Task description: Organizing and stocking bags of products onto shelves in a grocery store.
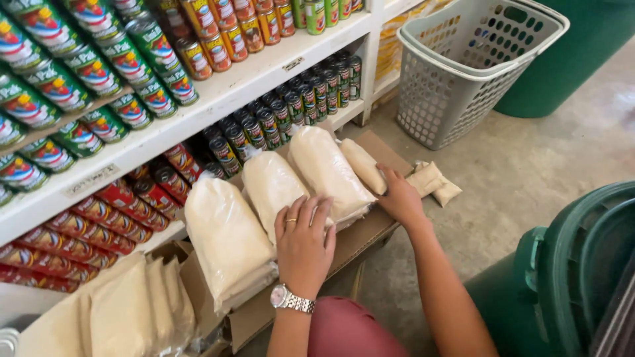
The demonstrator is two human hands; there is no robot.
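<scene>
Head view, looking down at a low cardboard sheet (370,231) laid flat below the shelves as a display surface. The left hand (304,241), wearing a ring and a metal wristwatch (291,299), lies palm down with its fingers (311,211) extended and released, pressing on the near end of the middle bag of pale grain (274,185); nothing is gripped, and the flat contact appears to steady or align the bag in its row. The right hand (399,197) rests at the cardboard's right edge, fingers curled lightly against the small narrow packet (364,165), apparently nudging it beside the larger right-hand bag (327,168); whether they close around it cannot be told. A third large bag (225,238) lies to the left, parallel to the others. Two small packets (433,182) sit on the floor just beyond the cardboard's right corner. Behind, the white shelves (218,99) carry rows of tins (132,59). A grey perforated basket (463,66) stands on the concrete floor (529,165), near green bins (575,277).
</scene>
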